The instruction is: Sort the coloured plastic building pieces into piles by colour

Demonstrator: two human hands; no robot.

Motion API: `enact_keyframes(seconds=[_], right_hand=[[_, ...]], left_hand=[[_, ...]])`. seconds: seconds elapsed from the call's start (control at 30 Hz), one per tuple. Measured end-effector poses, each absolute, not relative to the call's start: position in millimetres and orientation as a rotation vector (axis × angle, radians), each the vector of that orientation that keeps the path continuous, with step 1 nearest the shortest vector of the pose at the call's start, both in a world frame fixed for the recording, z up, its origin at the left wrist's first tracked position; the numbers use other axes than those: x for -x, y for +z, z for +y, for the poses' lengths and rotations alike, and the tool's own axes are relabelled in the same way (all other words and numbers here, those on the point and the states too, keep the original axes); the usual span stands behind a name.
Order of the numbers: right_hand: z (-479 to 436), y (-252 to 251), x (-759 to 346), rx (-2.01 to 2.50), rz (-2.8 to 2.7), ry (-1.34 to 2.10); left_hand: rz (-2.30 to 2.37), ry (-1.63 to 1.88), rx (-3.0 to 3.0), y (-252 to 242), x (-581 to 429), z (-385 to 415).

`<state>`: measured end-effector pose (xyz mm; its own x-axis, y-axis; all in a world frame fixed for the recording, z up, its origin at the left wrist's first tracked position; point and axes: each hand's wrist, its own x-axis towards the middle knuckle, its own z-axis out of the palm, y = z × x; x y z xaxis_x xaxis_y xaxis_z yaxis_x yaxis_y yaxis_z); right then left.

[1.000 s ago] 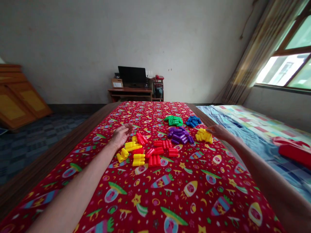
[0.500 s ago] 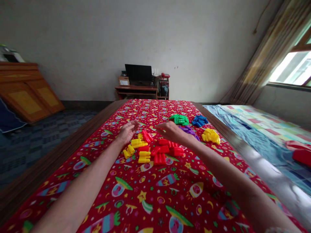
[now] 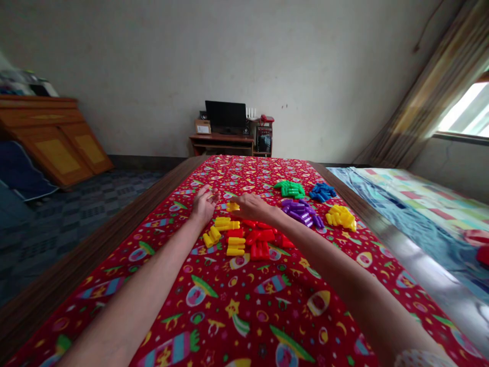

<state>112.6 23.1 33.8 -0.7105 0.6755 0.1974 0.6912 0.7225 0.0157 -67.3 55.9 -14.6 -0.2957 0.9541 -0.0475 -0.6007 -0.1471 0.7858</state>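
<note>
My left hand (image 3: 205, 205) is held above the cloth, palm turned inward, fingers apart and slightly bent, with nothing visible in it. To its right, my right hand (image 3: 252, 208) reaches across with its fingers closed at a yellow plastic block (image 3: 231, 207); the fingertips are partly hidden. Just nearer to me lie several yellow tube-shaped plastic blocks (image 3: 236, 246). Beside these is a cluster of red plastic blocks (image 3: 260, 250), partly covered by my right hand and forearm.
Sorted piles of purple (image 3: 300, 211), green (image 3: 291, 189), blue (image 3: 322, 192) and yellow blocks (image 3: 342, 218) lie on the right. A red patterned cloth (image 3: 237, 285) covers the long table. Beyond stands a desk with a monitor (image 3: 225, 116); a bed (image 3: 412, 204) is at the right.
My right hand has moved left and down to the yellow block, uncovering more of the purple pile. My left hand stays close by. The view has turned slightly left.
</note>
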Motion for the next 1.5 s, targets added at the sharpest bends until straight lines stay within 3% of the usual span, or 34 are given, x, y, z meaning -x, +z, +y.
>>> enact_keyframes(seconds=[0.23,0.43,0.63,0.9,1.27,1.5], right_hand=[[-5,64,-218,1.247,-2.390,-0.224],[-4,70,-357,1.906,-2.149,-0.303],[-7,62,-404,1.998,-2.332,-0.165],[-20,80,-350,1.724,-2.283,-0.173],[-15,50,-117,0.823,-2.826,0.073],[3,29,-69,0.943,-2.854,0.080]], left_hand=[[0.868,1.685,-0.599,-14,68,57],[0.844,1.643,-0.709,-17,69,60],[0.844,1.643,-0.713,-15,68,58],[0.837,1.631,-0.739,-13,67,55],[0.881,1.624,-0.750,-17,70,59],[0.908,1.615,-0.727,-15,71,57]])
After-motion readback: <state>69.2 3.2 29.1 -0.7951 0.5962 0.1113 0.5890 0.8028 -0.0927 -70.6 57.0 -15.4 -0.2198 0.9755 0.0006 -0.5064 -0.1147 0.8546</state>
